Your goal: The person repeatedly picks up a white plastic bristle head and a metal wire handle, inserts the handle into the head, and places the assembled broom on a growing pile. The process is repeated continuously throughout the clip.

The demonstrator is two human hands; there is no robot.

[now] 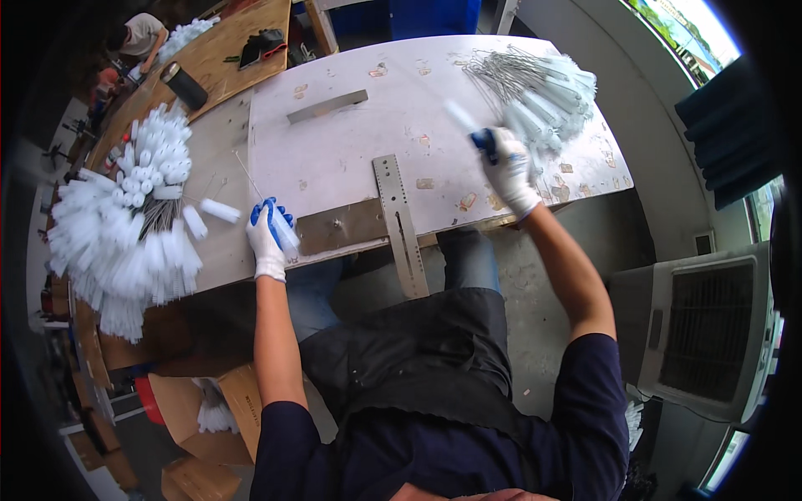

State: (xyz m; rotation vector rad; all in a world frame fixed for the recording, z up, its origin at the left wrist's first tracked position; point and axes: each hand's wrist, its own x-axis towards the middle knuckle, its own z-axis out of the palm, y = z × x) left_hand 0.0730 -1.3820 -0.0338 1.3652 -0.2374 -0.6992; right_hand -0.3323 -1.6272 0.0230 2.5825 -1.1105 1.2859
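Bright daylight from the window [685, 29] at upper right; dark, bent fisheye corners; right hand [507, 167] slightly motion-blurred.

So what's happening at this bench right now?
A person in white gloves sits at a pale worktable. The left hand grips a white bottle brush by its bristle end, its wire stem pointing away. The right hand lifts another brush, blurred, near a small pile of brushes. A bigger heap of brushes lies left. A metal ruler crosses the table's front edge.

a workshop – worn workbench [351, 159], brush heaps [125, 225], cartons [200, 401].
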